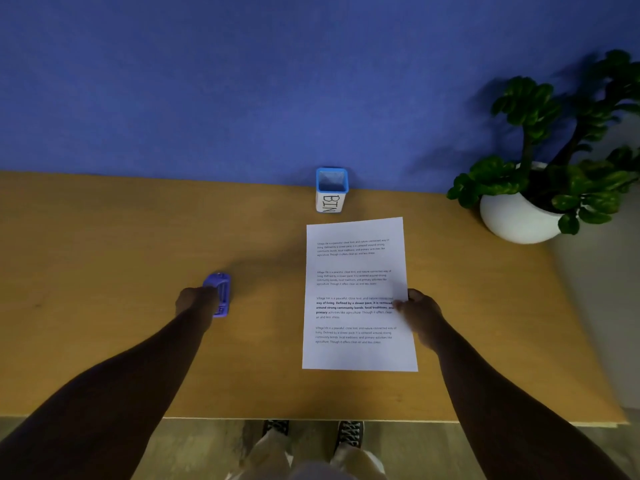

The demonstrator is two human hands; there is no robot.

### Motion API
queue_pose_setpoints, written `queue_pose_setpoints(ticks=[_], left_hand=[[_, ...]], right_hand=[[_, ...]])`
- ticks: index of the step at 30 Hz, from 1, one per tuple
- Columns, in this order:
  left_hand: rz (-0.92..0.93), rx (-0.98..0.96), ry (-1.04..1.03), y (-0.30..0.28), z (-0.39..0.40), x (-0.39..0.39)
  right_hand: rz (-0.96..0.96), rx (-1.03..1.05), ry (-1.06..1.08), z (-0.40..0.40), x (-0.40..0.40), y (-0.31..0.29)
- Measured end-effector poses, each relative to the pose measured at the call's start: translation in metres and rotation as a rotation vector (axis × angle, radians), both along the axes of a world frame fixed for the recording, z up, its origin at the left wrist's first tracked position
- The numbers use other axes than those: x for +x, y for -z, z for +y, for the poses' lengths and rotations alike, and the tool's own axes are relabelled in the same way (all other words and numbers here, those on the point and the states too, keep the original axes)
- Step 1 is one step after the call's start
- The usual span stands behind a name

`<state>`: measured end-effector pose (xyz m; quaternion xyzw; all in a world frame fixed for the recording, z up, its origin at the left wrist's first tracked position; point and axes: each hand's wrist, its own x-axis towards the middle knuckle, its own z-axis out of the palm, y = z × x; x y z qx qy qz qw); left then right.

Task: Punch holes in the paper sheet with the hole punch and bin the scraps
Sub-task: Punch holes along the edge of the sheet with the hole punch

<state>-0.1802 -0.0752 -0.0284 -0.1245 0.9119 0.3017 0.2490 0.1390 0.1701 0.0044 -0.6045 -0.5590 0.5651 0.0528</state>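
You are at the very start of this job, as far as the scene shows. The paper sheet [358, 296] lies flat on the wooden table [121, 237], printed side up, and I see no holes along any of its edges and no scraps on the table. The sheet sits right of centre, with its far edge just short of the bin [331, 190], a small blue-rimmed box marked BIN that stands against the blue wall.

Your left hand [195, 301] is closed over the near side of the hole punch [219, 294], which rests on the table well to the left of the sheet; the fingers wrap around it, though I cannot tell how firm the grip is or whether it has lifted at all. Your right hand [420, 308] is at the sheet's right edge, with the fingertips pressed on the paper near the bold paragraph (it looks like a pinch of the edge, thumb under or beside it, but that part is hidden).

So both tools are in hand and nothing is punched. Left to do, by my reading: bring punch and sheet together, feed an edge into the slot, press, then empty the scraps into the bin. The potted plant [540, 174] at the far right stays clear of your path.
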Motion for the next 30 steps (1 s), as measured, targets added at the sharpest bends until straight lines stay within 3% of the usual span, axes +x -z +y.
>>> queue_pose_setpoints(ticks=[17,30], left_hand=[[-0.185,0.207,0.159,-0.009,0.047,0.035],[-0.262,0.198,0.181,-0.008,0.070,0.056]], right_hand=[[0.101,-0.035,0.007,-0.010,-0.028,0.006],[0.079,-0.049,-0.010,-0.011,-0.026,0.011]])
